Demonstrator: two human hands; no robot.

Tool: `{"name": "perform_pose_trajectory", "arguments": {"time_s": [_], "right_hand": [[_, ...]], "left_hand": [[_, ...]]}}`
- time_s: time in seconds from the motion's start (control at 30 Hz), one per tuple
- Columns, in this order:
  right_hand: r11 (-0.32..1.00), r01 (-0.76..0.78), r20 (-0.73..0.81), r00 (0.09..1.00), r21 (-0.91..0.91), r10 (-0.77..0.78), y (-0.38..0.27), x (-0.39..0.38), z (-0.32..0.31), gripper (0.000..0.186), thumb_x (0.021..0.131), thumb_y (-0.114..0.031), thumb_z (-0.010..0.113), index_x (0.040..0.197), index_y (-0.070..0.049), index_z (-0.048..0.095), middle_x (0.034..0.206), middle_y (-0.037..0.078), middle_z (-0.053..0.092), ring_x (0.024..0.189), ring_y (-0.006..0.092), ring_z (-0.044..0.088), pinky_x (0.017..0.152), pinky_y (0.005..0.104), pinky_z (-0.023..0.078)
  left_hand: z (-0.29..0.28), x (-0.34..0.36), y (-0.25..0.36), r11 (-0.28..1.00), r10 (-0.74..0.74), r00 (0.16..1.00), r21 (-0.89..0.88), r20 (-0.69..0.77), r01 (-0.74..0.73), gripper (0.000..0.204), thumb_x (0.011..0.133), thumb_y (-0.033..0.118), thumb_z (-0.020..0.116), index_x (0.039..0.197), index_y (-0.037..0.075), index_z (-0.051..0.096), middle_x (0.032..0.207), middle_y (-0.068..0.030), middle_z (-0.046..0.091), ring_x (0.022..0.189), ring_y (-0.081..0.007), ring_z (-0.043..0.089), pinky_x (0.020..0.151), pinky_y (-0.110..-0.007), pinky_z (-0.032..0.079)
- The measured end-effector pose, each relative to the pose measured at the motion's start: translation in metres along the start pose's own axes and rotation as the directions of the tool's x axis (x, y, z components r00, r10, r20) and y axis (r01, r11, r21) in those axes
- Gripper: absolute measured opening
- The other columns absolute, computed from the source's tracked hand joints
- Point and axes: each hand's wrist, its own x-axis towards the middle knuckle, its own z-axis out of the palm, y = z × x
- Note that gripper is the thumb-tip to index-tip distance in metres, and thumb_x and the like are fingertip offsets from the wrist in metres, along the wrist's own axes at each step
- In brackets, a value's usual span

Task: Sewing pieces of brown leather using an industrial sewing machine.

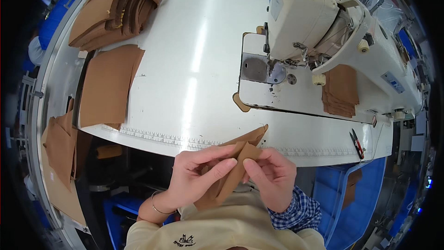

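Observation:
Between my two hands, just over the table's front edge, is a folded brown fabric piece point(236, 176). My left hand point(201, 169) pinches one side of it between thumb and fingers. On the other side, my right hand point(270, 171) grips a folded edge, its thumb pressed on top. A pointed corner of the cloth sticks out beyond my fingers toward the table. Part of the fabric is hidden behind my hands.
A white sewing machine point(300, 23) stands at right, with small brown pieces point(340, 90) beside it. Brown fabric stacks point(111, 85) lie at left. Thread snips point(356, 144) rest near the right front edge, above a blue bin point(370, 194). A printed ruler point(152, 136) runs along the front.

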Motion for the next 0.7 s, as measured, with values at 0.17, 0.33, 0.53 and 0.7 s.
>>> {"name": "perform_pose_trajectory", "arguments": {"time_s": [0.17, 0.33, 0.53, 0.7], "right_hand": [[0.996, -0.016, -0.02, 1.0, -0.085, 0.014, -0.011, 0.0, 0.005, 0.01, 0.093, 0.001, 0.063, 0.102, 0.004, 0.06, 0.085, 0.007, 0.069, 0.071, 0.0069, 0.063, 0.059, 0.0194, 0.05], [0.988, -0.011, -0.08, 0.997, -0.155, -0.001, -0.012, -0.001, 0.007, 0.014, 0.091, 0.001, 0.065, 0.103, 0.004, 0.059, 0.082, 0.008, 0.071, 0.07, 0.007, 0.064, 0.062, 0.0202, 0.051], [0.964, -0.017, -0.085, 0.996, -0.266, -0.006, -0.015, -0.004, 0.009, 0.018, 0.087, 0.001, 0.069, 0.103, 0.003, 0.059, 0.08, 0.009, 0.07, 0.068, 0.0084, 0.064, 0.064, 0.0226, 0.051], [0.33, 0.463, 0.167, 0.751, -0.822, -0.639, -0.029, 0.014, 0.009, 0.025, 0.081, -0.002, 0.075, 0.104, -0.001, 0.063, 0.077, 0.007, 0.066, 0.067, 0.0162, 0.06, 0.063, 0.0274, 0.047]], "left_hand": [[-0.007, -0.003, -0.001, 0.982, -0.155, 0.988, -0.108, 0.0, 0.154, 0.022, 0.096, 0.009, 0.065, 0.114, -0.003, 0.07, 0.096, -0.0066, 0.073, 0.085, -0.0067, 0.064, 0.075, -0.021, 0.053], [-0.007, -0.003, 0.0, 0.978, -0.155, 0.988, -0.138, 0.004, 0.154, 0.022, 0.094, 0.009, 0.067, 0.114, -0.002, 0.07, 0.097, -0.0073, 0.073, 0.087, -0.0076, 0.065, 0.077, -0.022, 0.053], [-0.002, -0.004, -0.002, 0.996, -0.063, 0.998, -0.067, 0.011, 0.063, 0.025, 0.089, 0.005, 0.072, 0.113, -0.002, 0.07, 0.099, -0.0088, 0.074, 0.089, -0.0095, 0.068, 0.081, -0.023, 0.054], [-0.001, -0.004, 0.002, 0.998, -0.039, 0.998, -0.04, 0.044, 0.041, 0.021, 0.088, 0.003, 0.073, 0.107, -0.003, 0.07, 0.095, -0.0069, 0.073, 0.09, -0.0087, 0.068, 0.081, -0.023, 0.053]]}}
